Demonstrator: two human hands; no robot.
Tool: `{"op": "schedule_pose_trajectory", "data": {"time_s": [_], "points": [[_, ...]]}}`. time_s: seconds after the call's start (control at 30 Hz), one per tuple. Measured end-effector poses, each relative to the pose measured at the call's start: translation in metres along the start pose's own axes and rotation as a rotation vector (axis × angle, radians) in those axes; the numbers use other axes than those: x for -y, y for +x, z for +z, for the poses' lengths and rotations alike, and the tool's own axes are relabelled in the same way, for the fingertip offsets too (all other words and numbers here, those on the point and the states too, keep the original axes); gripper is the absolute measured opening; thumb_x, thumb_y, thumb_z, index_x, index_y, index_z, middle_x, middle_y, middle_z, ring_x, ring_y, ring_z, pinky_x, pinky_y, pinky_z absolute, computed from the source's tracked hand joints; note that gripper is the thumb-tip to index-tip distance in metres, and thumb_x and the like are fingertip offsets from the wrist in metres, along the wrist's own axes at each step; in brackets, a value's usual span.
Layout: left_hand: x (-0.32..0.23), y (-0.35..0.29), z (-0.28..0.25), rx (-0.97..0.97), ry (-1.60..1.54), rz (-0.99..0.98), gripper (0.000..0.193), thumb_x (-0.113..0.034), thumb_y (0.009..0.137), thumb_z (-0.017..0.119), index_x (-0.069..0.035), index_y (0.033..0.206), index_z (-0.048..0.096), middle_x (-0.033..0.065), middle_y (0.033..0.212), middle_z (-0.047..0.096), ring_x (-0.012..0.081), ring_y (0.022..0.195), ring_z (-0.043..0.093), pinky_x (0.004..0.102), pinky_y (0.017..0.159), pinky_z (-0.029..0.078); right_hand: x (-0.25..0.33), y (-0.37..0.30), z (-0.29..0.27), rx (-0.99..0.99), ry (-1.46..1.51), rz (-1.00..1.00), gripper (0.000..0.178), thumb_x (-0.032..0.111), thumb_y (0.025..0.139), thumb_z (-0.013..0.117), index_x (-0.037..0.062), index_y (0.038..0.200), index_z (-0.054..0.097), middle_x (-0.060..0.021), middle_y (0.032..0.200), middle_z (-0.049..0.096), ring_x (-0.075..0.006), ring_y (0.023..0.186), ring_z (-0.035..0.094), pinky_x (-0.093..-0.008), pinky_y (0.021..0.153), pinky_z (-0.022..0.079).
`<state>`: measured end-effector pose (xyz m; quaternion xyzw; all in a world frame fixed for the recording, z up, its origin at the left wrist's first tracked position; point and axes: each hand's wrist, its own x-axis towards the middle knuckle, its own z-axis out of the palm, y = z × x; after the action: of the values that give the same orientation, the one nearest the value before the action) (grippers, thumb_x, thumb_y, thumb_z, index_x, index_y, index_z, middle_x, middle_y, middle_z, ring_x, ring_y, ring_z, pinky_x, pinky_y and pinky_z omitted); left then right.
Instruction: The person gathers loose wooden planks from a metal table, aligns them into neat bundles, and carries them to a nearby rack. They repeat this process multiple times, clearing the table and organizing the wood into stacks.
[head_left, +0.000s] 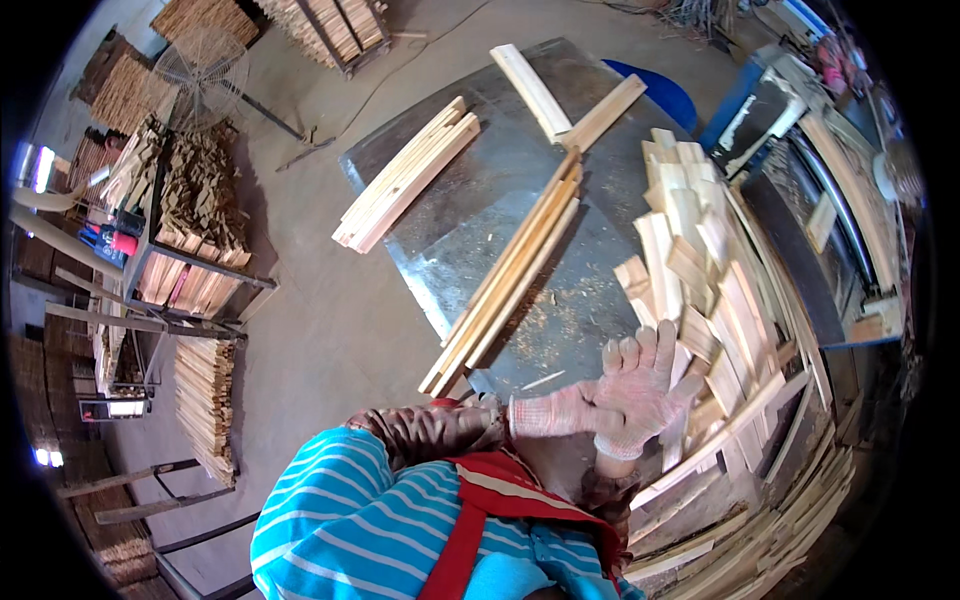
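Observation:
Both hands wear pale, dirt-stained knit work gloves and meet at the lower middle, over the near edge of the metal table (420,270). My right hand (640,392) is raised with its fingers spread. My left hand (565,410) reaches across from the left, its fingers closed at the base of the right-hand glove (622,440). Part of the left fingers is hard to make out there. Beside the hands, a loose pile of short wooden boards (690,250) covers the table's right side. Long narrow wood strips (510,280) lie diagonally in front of me.
Another bundle of strips (408,175) lies at the table's far left; two boards (535,92) meet at its far edge. A machine with a roller (835,205) stands right. Stacked wood (205,405) and a pedestal fan (200,65) stand left. Long offcuts (770,535) lie near right.

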<state>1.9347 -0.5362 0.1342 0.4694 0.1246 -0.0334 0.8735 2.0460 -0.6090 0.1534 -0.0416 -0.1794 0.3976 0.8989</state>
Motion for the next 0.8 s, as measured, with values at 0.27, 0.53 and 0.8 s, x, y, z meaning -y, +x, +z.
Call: {"op": "schedule_pose_trajectory", "data": {"time_s": [0.27,0.53,0.8], "points": [[0.07,0.015,0.122,-0.02,-0.072,-0.131,0.051,-0.023,0.082,0.081,-0.001,0.125,0.063,0.0045,0.116,0.067,0.0164,0.105,0.062,0.0312,0.093,0.051,0.101,-0.092,0.023,-0.283,-0.473,-0.222,0.077,0.061,0.101,0.04,0.0017,0.15,0.037,-0.0195,0.127,0.062,-0.0316,0.118,0.059,-0.0485,0.106,0.043],[0.119,0.063,0.21,0.204,-0.175,-0.455,0.031,-0.019,0.091,0.073,-0.003,0.116,0.065,0.0035,0.106,0.07,0.0144,0.088,0.068,0.0287,0.076,0.055,0.213,-0.17,-0.005,-0.4,-0.21,-0.45,0.058,0.033,0.102,0.051,-0.0055,0.143,0.04,-0.019,0.131,0.057,-0.0294,0.115,0.06,-0.0419,0.104,0.047],[0.114,0.154,0.241,0.159,0.308,-0.247,0.04,-0.016,0.099,0.061,0.002,0.133,0.05,0.0149,0.114,0.067,0.0238,0.106,0.066,0.0344,0.096,0.054,0.375,-0.139,-0.141,-1.279,-1.576,-0.45,0.074,0.033,0.086,0.075,-0.0031,0.143,0.044,-0.024,0.139,0.052,-0.0307,0.125,0.055,-0.04,0.103,0.046]]}}
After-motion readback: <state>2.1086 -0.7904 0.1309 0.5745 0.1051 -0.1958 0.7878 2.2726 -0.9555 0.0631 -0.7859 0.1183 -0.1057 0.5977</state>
